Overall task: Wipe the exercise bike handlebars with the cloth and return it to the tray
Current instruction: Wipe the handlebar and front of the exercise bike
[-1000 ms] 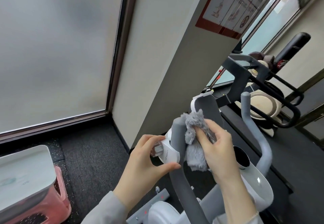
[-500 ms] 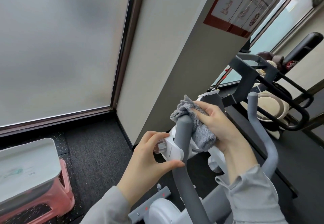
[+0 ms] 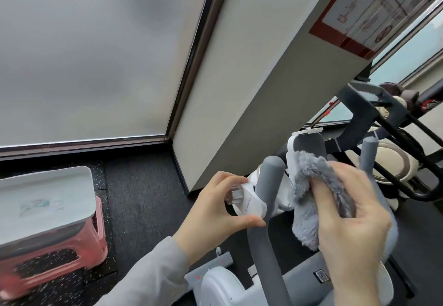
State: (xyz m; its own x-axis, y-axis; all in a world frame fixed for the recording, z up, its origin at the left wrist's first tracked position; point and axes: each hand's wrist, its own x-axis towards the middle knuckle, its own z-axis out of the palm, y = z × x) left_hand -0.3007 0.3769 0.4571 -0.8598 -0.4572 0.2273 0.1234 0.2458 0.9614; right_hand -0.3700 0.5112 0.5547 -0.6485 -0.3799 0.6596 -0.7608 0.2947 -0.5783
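Observation:
A fluffy grey cloth is bunched in my right hand, held between the two grey handlebars, just off the left handlebar. The right handlebar rises behind my fingers. My left hand pinches the white console bracket at the left bar. A white tray sits on a pink stool at the far left, on the floor.
A beige wall column stands close ahead of the bike, with a frosted window to its left. Another dark exercise machine crowds the right side. Black speckled rubber floor lies between stool and bike.
My right hand has come off the top of the left handlebar and moved right and toward me with the cloth. My left hand keeps its grip on the white bracket.

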